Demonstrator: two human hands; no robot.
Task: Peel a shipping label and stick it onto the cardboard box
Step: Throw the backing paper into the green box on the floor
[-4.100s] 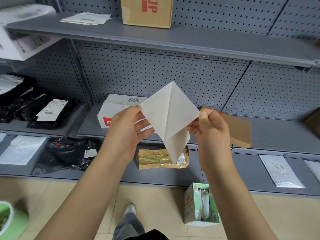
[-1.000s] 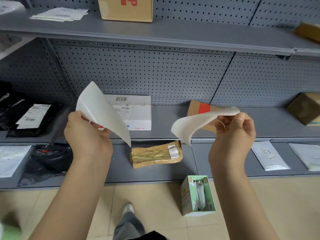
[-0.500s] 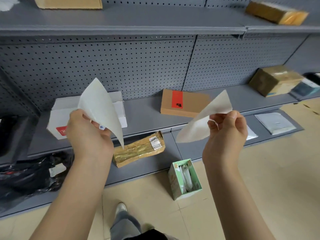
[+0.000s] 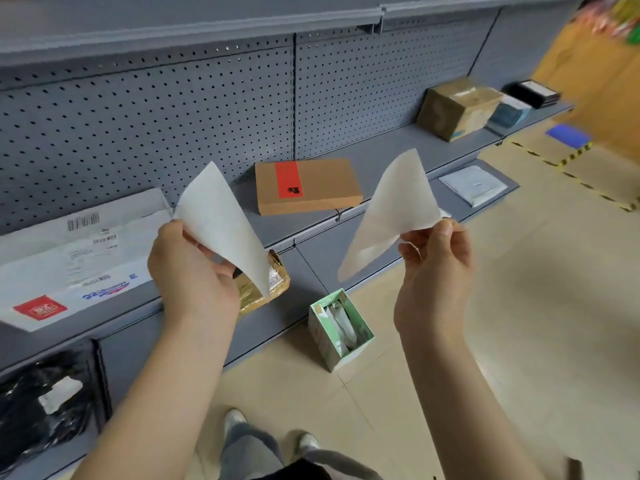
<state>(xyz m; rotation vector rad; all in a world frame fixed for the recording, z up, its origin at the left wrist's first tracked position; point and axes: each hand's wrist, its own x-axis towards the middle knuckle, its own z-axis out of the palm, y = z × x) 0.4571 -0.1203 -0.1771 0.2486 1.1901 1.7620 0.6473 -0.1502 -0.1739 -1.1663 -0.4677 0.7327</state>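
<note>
The left hand (image 4: 194, 271) pinches one white sheet (image 4: 221, 223) and the right hand (image 4: 434, 268) pinches the other (image 4: 391, 216), held well apart, likely so sticky label and backing cannot touch.

Middle shelf (image 4: 388, 150): flat cardboard box (image 4: 308, 186) with a red stripe; white box (image 4: 72, 261) with barcodes at left; brown taped box (image 4: 457, 107) at right.
Lower shelf (image 4: 318, 258): gold-wrapped parcel (image 4: 273, 285); white mailer (image 4: 472, 184); black bags (image 4: 38, 400) at left.
Floor (image 4: 519, 306): open green carton (image 4: 341, 329) standing just beside the shelf base.
</note>
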